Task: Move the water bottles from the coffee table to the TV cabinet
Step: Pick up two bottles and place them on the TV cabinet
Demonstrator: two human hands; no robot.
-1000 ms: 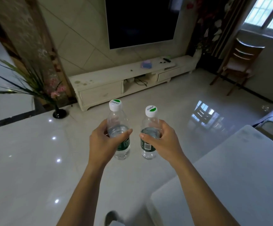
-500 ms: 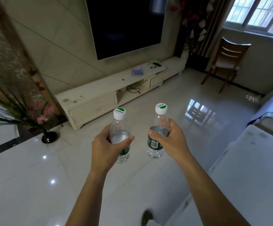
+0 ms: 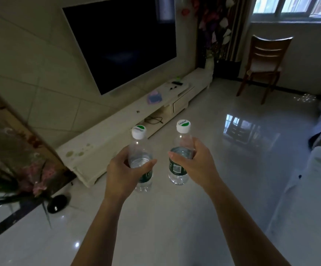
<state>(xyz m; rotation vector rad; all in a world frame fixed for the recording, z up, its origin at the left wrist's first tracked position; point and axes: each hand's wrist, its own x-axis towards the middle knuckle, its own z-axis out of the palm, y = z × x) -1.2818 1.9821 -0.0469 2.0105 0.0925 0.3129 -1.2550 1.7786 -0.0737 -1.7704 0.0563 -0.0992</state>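
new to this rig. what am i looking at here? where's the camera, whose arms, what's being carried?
There is no robot: a person does the task bare-handed. The single view comes from a wide-angle camera on their head, looking forward and down, so the two forearms at the bottom are their own. The left hand grips one water bottle; the right hand grips another water bottle. Both are upright, capped, partly filled, held apart above the glossy floor. Ahead is the low white TV cabinet under a wall TV; on its top lie a purple item and a dark remote. A wooden chair stands on the right.
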